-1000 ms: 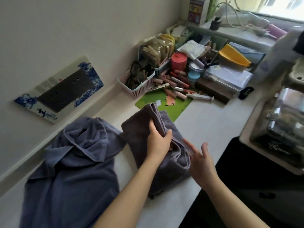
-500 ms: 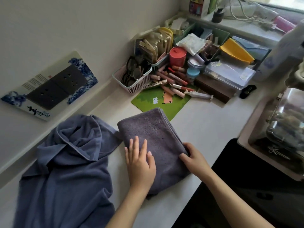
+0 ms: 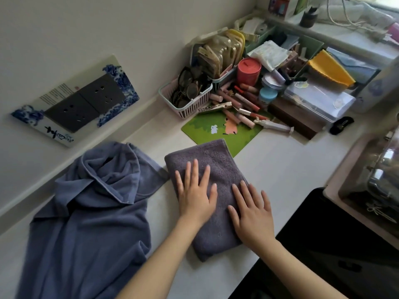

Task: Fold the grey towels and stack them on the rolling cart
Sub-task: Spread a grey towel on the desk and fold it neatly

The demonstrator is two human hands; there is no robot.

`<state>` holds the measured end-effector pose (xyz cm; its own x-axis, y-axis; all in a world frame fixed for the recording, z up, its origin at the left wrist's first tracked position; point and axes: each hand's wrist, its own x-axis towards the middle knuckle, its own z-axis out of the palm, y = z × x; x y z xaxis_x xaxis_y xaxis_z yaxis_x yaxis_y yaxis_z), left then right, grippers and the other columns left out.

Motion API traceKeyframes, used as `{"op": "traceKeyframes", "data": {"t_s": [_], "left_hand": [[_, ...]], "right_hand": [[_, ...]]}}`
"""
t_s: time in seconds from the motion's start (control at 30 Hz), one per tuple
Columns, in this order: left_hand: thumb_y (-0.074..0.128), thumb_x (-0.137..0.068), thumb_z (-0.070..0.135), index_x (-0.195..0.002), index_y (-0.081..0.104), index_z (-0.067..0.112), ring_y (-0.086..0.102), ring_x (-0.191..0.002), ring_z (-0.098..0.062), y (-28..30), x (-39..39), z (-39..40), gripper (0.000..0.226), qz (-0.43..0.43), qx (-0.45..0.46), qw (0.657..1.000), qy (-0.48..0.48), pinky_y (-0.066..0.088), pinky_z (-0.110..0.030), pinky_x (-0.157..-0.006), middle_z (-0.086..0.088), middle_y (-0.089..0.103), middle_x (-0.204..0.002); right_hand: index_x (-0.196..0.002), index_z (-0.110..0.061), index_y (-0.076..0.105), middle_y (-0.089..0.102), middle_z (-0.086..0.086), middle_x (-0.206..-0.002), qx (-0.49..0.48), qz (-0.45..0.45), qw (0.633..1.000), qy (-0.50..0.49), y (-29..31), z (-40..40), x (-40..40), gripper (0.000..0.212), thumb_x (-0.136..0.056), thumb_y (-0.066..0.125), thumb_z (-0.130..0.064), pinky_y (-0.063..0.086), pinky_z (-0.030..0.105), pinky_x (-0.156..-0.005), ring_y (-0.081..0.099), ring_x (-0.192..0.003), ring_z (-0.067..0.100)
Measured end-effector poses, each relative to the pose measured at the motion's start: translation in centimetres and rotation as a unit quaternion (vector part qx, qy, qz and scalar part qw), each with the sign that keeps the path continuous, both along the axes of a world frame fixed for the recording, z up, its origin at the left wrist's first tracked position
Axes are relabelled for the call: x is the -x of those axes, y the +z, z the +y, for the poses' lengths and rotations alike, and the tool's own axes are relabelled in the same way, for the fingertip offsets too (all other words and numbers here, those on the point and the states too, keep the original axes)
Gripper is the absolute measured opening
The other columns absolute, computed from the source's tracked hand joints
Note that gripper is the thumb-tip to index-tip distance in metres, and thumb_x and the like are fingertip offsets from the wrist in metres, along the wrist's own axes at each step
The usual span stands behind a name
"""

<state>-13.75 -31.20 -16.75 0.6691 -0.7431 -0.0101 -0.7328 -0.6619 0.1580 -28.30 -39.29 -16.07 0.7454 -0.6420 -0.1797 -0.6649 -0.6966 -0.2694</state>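
Note:
A folded grey towel lies flat on the white counter, its far edge overlapping a green mat. My left hand presses on the towel's middle with fingers spread and straight. Beside it, my right hand lies flat on the towel's right half, fingers straight too. A larger blue-grey towel sits crumpled and unfolded on the counter to the left, touching the folded towel's left edge. No rolling cart is in view.
The green mat lies beyond the towel. Behind it stand a basket of glasses, a red jar, scattered lipsticks and storage boxes. A socket panel sits on the left wall. A dark drop lies at the counter's right edge.
The towel went from being held up and folded over to lying flat. Both hands moved onto its top and now press it with flat fingers.

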Motion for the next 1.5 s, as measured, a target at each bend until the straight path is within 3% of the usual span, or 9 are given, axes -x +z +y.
{"op": "traceKeyframes", "data": {"t_s": [0.17,0.33,0.43,0.6,0.67,0.77,0.93,1.1,1.5], "left_hand": [[0.031,-0.085,0.052,-0.143,0.036,0.021,0.033,-0.136,-0.040,-1.3,-2.1,-1.0,0.066,0.006,-0.092,0.996,0.000,0.006,-0.059,-0.108,-0.021,0.036,-0.147],[0.019,-0.091,0.058,-0.150,0.014,0.013,0.031,-0.133,-0.045,1.1,-0.6,-0.6,0.074,0.010,-0.213,0.974,0.076,0.016,-0.055,-0.109,-0.034,0.026,-0.146],[0.029,-0.094,0.054,-0.139,0.030,0.006,0.055,-0.112,-0.035,3.8,-0.7,1.0,0.066,0.018,-0.240,0.966,0.095,0.042,-0.038,-0.090,-0.024,0.054,-0.126],[0.048,-0.089,0.052,-0.122,0.043,0.019,0.043,-0.119,-0.028,4.2,-2.3,6.4,0.047,0.079,-0.117,0.977,0.161,0.040,-0.039,-0.094,-0.009,0.044,-0.129],[0.061,-0.084,0.047,-0.126,0.036,0.014,0.044,-0.120,-0.031,2.8,-1.9,7.6,0.059,0.224,0.008,0.947,0.229,0.042,-0.040,-0.095,-0.014,0.040,-0.132],[0.072,-0.076,0.043,-0.127,0.033,0.008,0.050,-0.117,-0.031,1.6,-1.1,8.1,0.073,0.308,0.118,0.886,0.326,0.044,-0.037,-0.092,-0.015,0.047,-0.132],[0.067,-0.078,0.050,-0.103,0.062,0.013,0.063,-0.099,-0.027,1.4,0.3,9.4,0.046,0.362,0.149,0.829,0.398,0.050,-0.034,-0.085,-0.006,0.068,-0.101],[0.058,-0.089,0.039,-0.088,0.057,0.011,0.062,-0.088,-0.028,3.1,2.6,13.9,0.028,0.305,0.246,0.806,0.444,0.049,-0.038,-0.078,-0.004,0.066,-0.087],[0.057,-0.090,0.038,-0.093,0.053,0.007,0.059,-0.082,-0.026,10.9,9.5,32.5,0.032,0.102,0.428,0.628,0.642,0.047,-0.040,-0.074,-0.009,0.062,-0.086]], "right_hand": [[-0.141,-0.031,0.033,0.043,0.002,-0.145,-0.033,0.038,0.999,0.020,-1.2,-1.1,0.4,0.059,-0.093,0.010,-0.058,0.022,0.044,-0.106,0.049,-0.126,0.030],[-0.135,-0.038,0.043,0.051,0.003,-0.139,0.015,0.056,0.997,0.056,-0.8,-4.4,-1.0,0.062,-0.090,0.008,-0.066,0.020,0.051,-0.107,0.052,-0.121,0.034],[-0.124,-0.032,0.058,0.054,0.009,-0.134,0.042,0.067,0.997,-0.012,0.3,-7.0,-1.8,0.069,-0.087,0.012,-0.069,0.016,0.047,-0.107,0.052,-0.118,0.038],[-0.140,-0.019,0.037,0.040,0.017,-0.138,-0.058,-0.036,0.986,-0.149,1.4,-5.4,1.2,0.067,-0.085,0.048,-0.056,0.038,0.044,-0.098,0.039,-0.124,0.035],[-0.144,-0.015,0.025,0.040,0.016,-0.137,-0.129,-0.046,0.976,-0.172,1.3,-3.8,2.5,0.074,-0.086,0.052,-0.051,0.041,0.042,-0.096,0.039,-0.126,0.032],[-0.145,-0.014,0.024,0.046,0.017,-0.129,-0.166,-0.076,0.967,-0.177,0.6,-2.9,3.0,0.070,-0.088,0.052,-0.045,0.042,0.040,-0.094,0.046,-0.121,0.032],[-0.121,-0.013,0.044,0.061,0.011,-0.110,-0.223,-0.120,0.951,-0.178,0.2,-3.4,1.9,0.046,-0.087,0.058,-0.040,0.044,0.034,-0.078,0.057,-0.104,0.031],[-0.091,-0.012,0.042,0.059,0.008,-0.088,-0.254,-0.088,0.960,-0.079,1.6,-2.5,-0.7,0.036,-0.088,0.055,-0.045,0.035,0.032,-0.066,0.059,-0.094,0.033],[-0.110,-0.011,0.049,0.058,0.001,-0.099,-0.366,-0.118,0.885,0.262,9.8,13.2,-12.0,0.039,-0.087,0.059,-0.041,0.036,0.028,-0.075,0.055,-0.096,0.021]]}}
